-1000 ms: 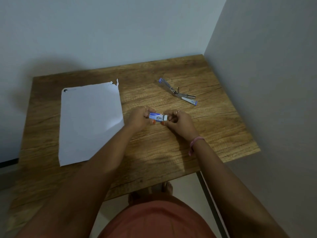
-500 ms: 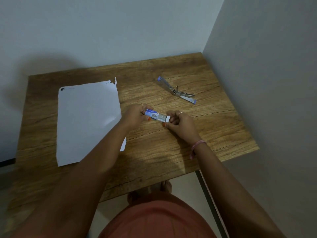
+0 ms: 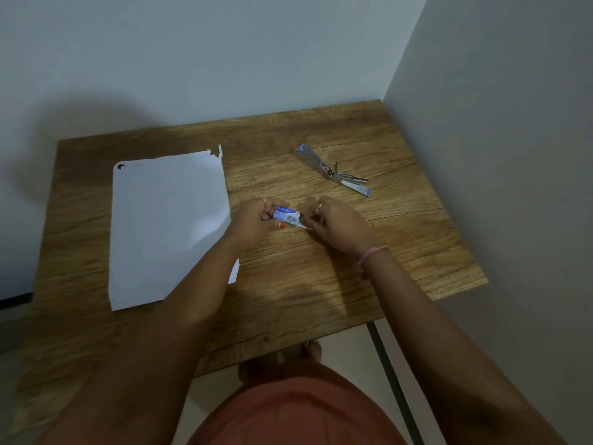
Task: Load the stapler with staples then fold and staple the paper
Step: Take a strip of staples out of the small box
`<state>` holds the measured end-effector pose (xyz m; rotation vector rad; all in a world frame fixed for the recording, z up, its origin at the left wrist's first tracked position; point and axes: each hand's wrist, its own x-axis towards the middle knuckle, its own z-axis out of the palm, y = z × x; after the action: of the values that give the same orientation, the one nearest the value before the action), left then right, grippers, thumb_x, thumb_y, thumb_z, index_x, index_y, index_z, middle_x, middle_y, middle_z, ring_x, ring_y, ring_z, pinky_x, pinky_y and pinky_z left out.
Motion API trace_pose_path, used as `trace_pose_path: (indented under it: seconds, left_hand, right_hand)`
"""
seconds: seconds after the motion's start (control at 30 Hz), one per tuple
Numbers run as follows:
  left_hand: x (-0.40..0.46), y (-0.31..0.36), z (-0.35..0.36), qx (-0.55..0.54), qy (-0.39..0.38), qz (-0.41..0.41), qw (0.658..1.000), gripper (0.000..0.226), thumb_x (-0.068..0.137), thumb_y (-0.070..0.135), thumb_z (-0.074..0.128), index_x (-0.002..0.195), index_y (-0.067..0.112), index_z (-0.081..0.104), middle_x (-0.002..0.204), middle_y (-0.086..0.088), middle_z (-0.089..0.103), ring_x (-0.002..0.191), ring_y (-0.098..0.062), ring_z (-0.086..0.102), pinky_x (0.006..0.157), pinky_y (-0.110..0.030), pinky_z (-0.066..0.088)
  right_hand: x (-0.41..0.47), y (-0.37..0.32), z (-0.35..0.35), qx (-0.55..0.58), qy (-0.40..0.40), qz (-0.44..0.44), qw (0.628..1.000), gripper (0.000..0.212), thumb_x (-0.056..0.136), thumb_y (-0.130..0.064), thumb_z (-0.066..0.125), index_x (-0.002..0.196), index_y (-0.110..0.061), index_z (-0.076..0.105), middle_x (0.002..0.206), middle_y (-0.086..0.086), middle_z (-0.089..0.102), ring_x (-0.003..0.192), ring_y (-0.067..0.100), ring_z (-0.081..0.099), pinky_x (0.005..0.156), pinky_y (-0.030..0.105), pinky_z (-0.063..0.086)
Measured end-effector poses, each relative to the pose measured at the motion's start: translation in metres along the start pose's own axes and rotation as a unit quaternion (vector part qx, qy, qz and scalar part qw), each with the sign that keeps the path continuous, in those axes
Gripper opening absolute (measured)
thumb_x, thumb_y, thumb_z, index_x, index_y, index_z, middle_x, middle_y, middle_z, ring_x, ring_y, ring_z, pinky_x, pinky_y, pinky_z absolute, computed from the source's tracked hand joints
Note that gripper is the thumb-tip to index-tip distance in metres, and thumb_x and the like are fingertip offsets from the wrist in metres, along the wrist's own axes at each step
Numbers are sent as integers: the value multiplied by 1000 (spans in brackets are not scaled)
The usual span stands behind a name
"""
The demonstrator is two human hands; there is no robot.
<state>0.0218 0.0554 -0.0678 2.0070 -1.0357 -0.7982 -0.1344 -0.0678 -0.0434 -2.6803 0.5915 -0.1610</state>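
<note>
Two walls box in the wooden table point(image 3: 288, 284) at its far and right edges; the near edge and the left side stay free, and bare wood-grain surface lies between the paper and the stapler and in front of both hands. White paper point(image 3: 167, 226) lies flat on the left half, its far right corner torn and ragged, its near right corner under the left forearm. Opened out flat, the metal stapler point(image 3: 333, 170) with blue tips rests near the far right corner, well apart from the hands. Small and oblong, the blue and white staple box point(image 3: 287, 216) sits just above the table's middle, between both hands. Curled around the box's left end, the left hand point(image 3: 253, 220) grips it with thumb and fingers pressed on it. At the box's right end, the right hand point(image 3: 337, 224) pinches something thin and pale with its fingertips; a pink band circles that wrist, and both forearms reach in from below
</note>
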Motion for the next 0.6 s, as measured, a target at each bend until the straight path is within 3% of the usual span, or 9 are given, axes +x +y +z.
trace_pose_path:
  seconds: [0.17, 0.27, 0.47, 0.6]
  left_hand:
    - [1, -1, -1, -23, -4, -8, 1000, 43, 80, -1, 71, 122, 9, 63, 91, -2, 66, 55, 12, 55, 55, 1, 38]
    - [1, -1, -1, -26, -3, -9, 1000, 44, 80, 0, 72, 122, 8, 63, 90, -1, 65, 55, 14, 56, 54, 1, 38]
    - [1, 0, 0, -21, -1, -11, 1000, 43, 81, 1, 71, 123, 9, 63, 94, -4, 69, 64, 3, 56, 56, 2, 38]
    - [1, 0, 0, -28, 0, -17, 999, 44, 81, 2, 71, 123, 10, 63, 104, -9, 71, 73, -1, 59, 58, 1, 40]
  right_hand:
    - [12, -10, -2, -111, -32, -12, 993, 32, 95, -33, 47, 105, -12, 69, 105, 5, 62, 93, 25, 61, 74, 41, 49]
    - [16, -11, 0, -122, -38, -19, 992, 30, 93, -31, 48, 105, -12, 68, 106, 7, 63, 93, 28, 62, 71, 38, 48]
    - [12, -3, 9, -21, -52, 23, 998, 22, 96, -27, 48, 104, -11, 61, 112, 7, 57, 93, 25, 59, 68, 29, 34]
    - [6, 2, 4, 130, -4, 70, 989, 14, 96, -17, 49, 96, -10, 61, 99, 7, 55, 84, 12, 49, 72, 23, 35]
